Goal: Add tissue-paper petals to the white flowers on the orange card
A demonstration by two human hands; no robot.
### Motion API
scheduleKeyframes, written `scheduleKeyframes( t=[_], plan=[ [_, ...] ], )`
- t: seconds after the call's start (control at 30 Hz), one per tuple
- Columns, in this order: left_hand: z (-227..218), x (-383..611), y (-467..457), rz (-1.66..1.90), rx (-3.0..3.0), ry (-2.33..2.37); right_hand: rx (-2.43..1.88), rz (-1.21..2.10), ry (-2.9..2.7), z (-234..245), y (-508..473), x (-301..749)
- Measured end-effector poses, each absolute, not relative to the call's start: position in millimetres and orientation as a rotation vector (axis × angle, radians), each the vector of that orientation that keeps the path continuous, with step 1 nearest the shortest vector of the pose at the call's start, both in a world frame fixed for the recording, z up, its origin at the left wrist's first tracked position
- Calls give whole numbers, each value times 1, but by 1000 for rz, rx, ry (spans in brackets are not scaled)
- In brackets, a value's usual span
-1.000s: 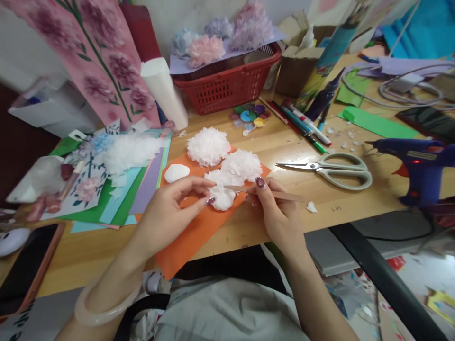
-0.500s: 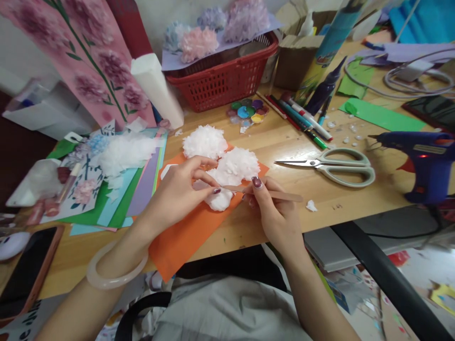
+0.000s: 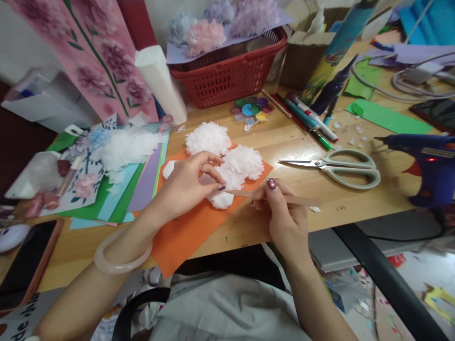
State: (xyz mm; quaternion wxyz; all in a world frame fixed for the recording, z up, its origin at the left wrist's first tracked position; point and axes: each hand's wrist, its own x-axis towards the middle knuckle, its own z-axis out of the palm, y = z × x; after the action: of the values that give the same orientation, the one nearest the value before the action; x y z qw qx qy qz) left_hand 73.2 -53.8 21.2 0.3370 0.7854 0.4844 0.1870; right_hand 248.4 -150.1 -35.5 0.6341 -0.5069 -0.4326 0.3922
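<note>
In my right hand (image 3: 287, 215) is a slim, pointed brown stick (image 3: 304, 201), gripped between thumb and fingers. Its narrow tip reaches left towards my left hand (image 3: 188, 182), whose thumb and fingers are pinched together by a white paper petal piece (image 3: 222, 200). What that pinch holds is too small to make out. Beneath both lies an orange paper sheet (image 3: 181, 241). On the sheet sit ruffled white paper flowers, one at the back (image 3: 208, 138) and another at its right (image 3: 245, 162); my left hand partly covers the nearer white petals.
Scissors (image 3: 334, 166) lie right of the sheet, with a blue glue gun (image 3: 426, 161) beyond them. Pens (image 3: 313, 121) and a red basket (image 3: 231, 78) stand behind. Coloured papers (image 3: 142, 189) and a phone (image 3: 28, 265) are at the left.
My right hand has drawn slightly to the right with the stick, away from my left hand. My left hand keeps its pinch. The whole view has shifted a little.
</note>
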Motion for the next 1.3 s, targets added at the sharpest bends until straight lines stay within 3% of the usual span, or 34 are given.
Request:
scheduleKeyframes(
  t=[0.5, 0.8, 1.3],
  plan=[
    [36, 62, -58, 552, 1993, 1303, -1252, 806, -1295, -32, -149, 245],
    [48, -2, -78, 645, 1976, 1696, -1266, 895, -990, -33, -153, 247],
    [6, -6, -69, 344, 2185, 1770, -1185, 821, -886, -34, -147, 246]
  ],
)
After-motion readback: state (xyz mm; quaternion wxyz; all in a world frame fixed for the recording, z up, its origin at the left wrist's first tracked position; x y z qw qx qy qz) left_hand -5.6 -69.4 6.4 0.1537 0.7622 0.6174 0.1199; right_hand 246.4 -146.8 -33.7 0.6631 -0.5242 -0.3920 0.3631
